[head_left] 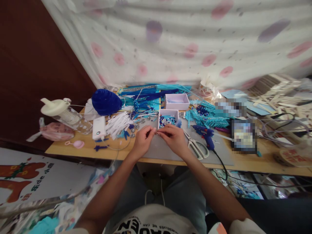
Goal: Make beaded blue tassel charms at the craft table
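Both hands meet fingertip to fingertip over the grey mat [161,149], the left hand [143,138] and right hand [173,138] pinching a tiny piece between them, just before the bead box [167,117].

A wooden desk [73,150] carries a grey mat [165,151] at its middle. On the mat lie white-handled scissors [197,147] and a blue glue gun [206,136], just beside each other. Behind the mat stand two small white boxes [176,101], one holding beads. To the left lie a white power bank [99,128], a bundle of white strips [120,125], a dark blue honeycomb ball [106,102], a clear bottle [65,113] on its side and a pink pouch [56,131]. Turquoise feathery pieces [209,118] lie to the right, with pale wooden sticks [275,97] at the far right.
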A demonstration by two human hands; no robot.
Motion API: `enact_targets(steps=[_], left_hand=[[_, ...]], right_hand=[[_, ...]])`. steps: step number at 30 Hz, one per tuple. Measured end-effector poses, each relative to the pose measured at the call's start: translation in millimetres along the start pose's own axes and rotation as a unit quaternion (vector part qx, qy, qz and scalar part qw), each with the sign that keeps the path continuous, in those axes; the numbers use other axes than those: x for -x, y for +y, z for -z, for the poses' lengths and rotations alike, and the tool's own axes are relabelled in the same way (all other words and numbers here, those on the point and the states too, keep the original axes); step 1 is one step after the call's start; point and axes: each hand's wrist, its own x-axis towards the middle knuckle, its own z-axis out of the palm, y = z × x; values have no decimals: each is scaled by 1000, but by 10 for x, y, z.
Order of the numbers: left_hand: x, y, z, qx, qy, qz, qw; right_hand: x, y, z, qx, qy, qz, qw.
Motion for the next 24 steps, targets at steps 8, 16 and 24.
enact_targets(steps=[8,16,24], left_hand=[[-84,53,-96,44,9,5,999],[-119,45,-167,87,33,30,995],[-108,-30,-181,194,47,64,978]], right_hand=[[-15,16,18,-35,29,-17,999],[-64,-2,-9,-60,47,-24,997],[-81,48,-56,-133,45,-79,987]])
